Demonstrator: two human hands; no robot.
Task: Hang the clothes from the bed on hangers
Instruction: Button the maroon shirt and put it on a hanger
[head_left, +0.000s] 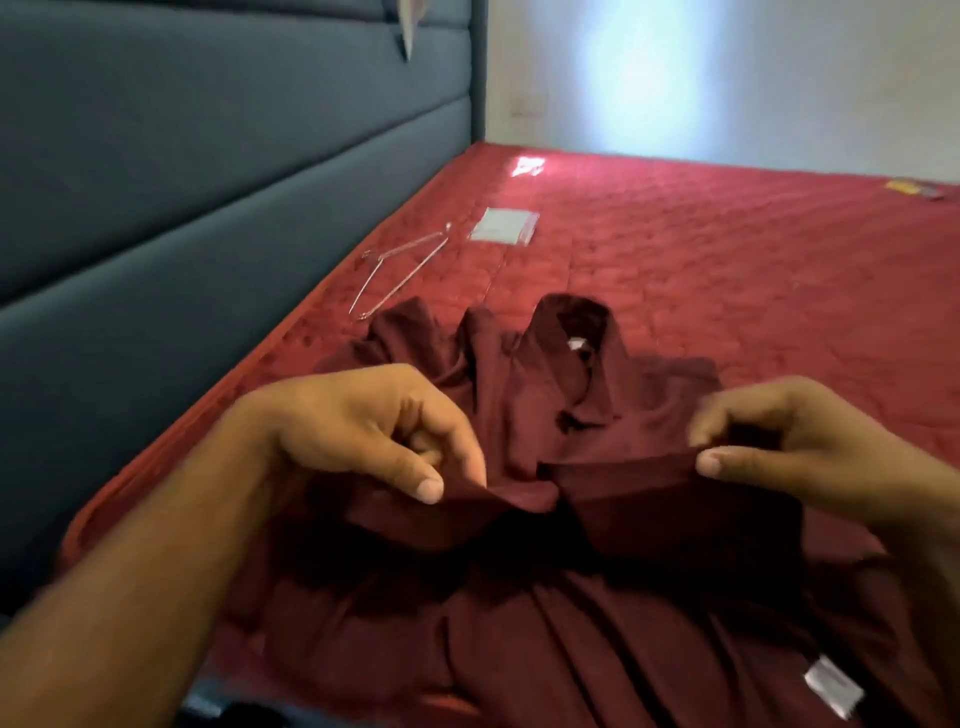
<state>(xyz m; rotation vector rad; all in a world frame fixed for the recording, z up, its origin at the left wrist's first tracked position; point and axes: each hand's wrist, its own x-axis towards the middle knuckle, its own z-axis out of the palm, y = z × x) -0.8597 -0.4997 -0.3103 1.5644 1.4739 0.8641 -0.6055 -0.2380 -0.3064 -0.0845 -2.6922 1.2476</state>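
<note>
Fingers of left hand (363, 431) and right hand (779, 441) pinch maroon shirt (571, 597) | wire hanger (400, 273) beyond

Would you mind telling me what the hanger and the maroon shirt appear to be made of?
Hanger: probably bare metal wire, thin and silvery with a slight shine. Maroon shirt: soft woven cloth with a matte finish, falling in loose folds; the exact fibre cannot be told.
</note>
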